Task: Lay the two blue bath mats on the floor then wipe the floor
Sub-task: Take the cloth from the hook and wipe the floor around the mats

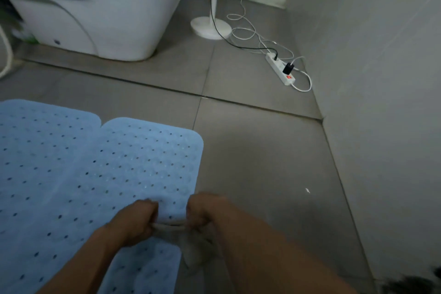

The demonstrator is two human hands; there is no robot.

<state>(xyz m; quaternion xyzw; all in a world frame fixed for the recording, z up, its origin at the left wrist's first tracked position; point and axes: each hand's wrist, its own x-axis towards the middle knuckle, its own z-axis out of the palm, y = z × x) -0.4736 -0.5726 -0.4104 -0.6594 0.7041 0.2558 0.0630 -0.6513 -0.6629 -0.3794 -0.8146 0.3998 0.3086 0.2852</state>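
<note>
Mats first: 2 pale blue bath mats lie flat on the grey tiled floor, in front of the toilet and apart from it. The left mat and the right mat sit edge to edge, their rounded far corners meeting in a notch. Both are rubbery, with a bubbled texture and rows of small dark holes.

At the near edge of the right mat, farther from the toilet, both hands hold a grey cloth. The left hand is closed in a fist on a stretch of the cloth, and the right hand is closed on the other end, so a short band of fabric is pulled taut between them. The rest of the cloth hangs in a bunch below the right hand, over bare tile just beside the mat. The picture is blurred here, so finer detail of the fingers cannot be told.

To the right of the toilet stands a white pole on a round base. Further right, near the grey wall, lies a white power strip with a red lit switch, a black plug and a black adapter in it. White and black cables loop over the floor between the base and the strip.
</note>
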